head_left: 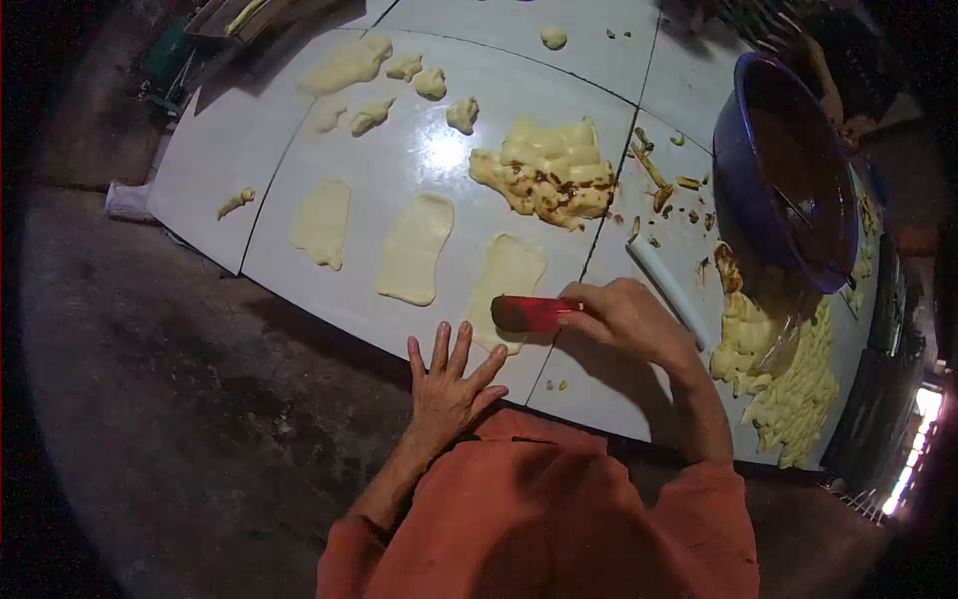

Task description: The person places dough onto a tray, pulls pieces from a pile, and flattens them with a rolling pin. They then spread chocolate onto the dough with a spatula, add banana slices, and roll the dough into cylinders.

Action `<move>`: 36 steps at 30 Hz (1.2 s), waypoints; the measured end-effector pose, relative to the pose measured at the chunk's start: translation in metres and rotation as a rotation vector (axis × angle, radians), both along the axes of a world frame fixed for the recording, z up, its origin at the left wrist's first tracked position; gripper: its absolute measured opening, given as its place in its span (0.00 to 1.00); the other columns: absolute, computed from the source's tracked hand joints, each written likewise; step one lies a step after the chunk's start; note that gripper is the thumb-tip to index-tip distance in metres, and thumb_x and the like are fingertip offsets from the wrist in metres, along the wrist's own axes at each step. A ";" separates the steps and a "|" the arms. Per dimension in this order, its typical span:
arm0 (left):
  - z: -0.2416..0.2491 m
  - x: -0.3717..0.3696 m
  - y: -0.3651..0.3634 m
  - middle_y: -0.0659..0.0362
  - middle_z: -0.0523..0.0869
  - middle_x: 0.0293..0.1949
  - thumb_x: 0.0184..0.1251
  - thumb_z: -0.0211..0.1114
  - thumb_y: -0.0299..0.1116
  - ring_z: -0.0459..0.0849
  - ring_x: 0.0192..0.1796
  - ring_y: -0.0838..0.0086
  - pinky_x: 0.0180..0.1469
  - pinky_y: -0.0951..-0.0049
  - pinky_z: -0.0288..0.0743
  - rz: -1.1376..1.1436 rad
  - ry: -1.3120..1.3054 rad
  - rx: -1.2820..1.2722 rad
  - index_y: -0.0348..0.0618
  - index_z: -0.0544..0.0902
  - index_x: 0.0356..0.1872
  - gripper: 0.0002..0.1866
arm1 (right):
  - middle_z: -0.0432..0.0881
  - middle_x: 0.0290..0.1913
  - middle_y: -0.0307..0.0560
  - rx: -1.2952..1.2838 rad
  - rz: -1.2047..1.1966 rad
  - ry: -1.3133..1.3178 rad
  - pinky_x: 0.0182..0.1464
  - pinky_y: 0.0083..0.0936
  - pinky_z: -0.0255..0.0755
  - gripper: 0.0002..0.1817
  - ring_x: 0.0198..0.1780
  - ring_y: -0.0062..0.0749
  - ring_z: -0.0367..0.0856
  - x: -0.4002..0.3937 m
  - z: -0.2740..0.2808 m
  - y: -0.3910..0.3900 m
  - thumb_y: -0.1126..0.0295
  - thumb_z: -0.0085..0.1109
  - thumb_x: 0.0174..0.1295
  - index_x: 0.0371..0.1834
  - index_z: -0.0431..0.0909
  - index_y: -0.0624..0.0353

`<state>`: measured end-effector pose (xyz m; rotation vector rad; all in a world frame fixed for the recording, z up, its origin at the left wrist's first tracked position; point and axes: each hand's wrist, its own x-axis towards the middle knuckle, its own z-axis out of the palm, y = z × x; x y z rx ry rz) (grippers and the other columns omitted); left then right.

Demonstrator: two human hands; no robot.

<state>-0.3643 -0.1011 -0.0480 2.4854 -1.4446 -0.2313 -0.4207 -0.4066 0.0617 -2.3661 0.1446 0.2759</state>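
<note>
My right hand [624,317] grips a red tool [534,313] with a dark end, held over a flattened strip of pale dough [511,268]. Fingers spread, my left hand [449,389] rests at the table's near edge, its index fingertip by the lower end of that strip. To the left lie a second flat strip [417,250] and a third [322,225]. Behind them is a larger dough mass [549,165] with brown filling on its lower part. Part of the nearest strip is hidden under the tool.
A purple basin [738,160] with brown contents stands on the white table [369,160] at right. Near it are a pale rolling stick [667,295], filling scraps and a wide dough sheet [798,384]. Small dough lumps [431,83] lie at the back. Another person's arm [823,80] is behind the basin.
</note>
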 end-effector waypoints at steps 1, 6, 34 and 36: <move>0.000 0.000 0.000 0.44 0.61 0.82 0.71 0.63 0.65 0.51 0.85 0.44 0.75 0.17 0.38 -0.006 0.007 -0.012 0.78 0.69 0.79 0.36 | 0.88 0.31 0.53 -0.004 0.008 0.009 0.37 0.43 0.78 0.15 0.33 0.54 0.87 0.003 0.001 0.011 0.55 0.65 0.72 0.50 0.84 0.54; -0.006 0.002 0.006 0.46 0.58 0.84 0.72 0.64 0.63 0.52 0.85 0.44 0.74 0.17 0.42 -0.026 0.019 -0.095 0.75 0.69 0.80 0.36 | 0.84 0.28 0.52 -0.247 -0.013 -0.055 0.36 0.49 0.78 0.09 0.33 0.55 0.87 0.001 -0.007 0.021 0.61 0.60 0.72 0.43 0.80 0.54; -0.003 -0.009 -0.010 0.53 0.72 0.67 0.66 0.75 0.52 0.70 0.72 0.53 0.76 0.23 0.46 -0.040 -0.017 -0.226 0.53 0.80 0.69 0.33 | 0.82 0.27 0.35 0.786 -0.667 0.186 0.27 0.20 0.68 0.18 0.26 0.15 0.77 -0.039 -0.009 0.012 0.61 0.67 0.72 0.58 0.82 0.61; -0.002 -0.012 -0.014 0.54 0.73 0.66 0.67 0.74 0.52 0.71 0.70 0.56 0.78 0.28 0.45 -0.012 -0.042 -0.231 0.56 0.80 0.70 0.32 | 0.80 0.26 0.31 0.796 -0.726 0.194 0.24 0.13 0.62 0.19 0.24 0.09 0.73 -0.048 0.010 -0.019 0.61 0.69 0.72 0.59 0.81 0.59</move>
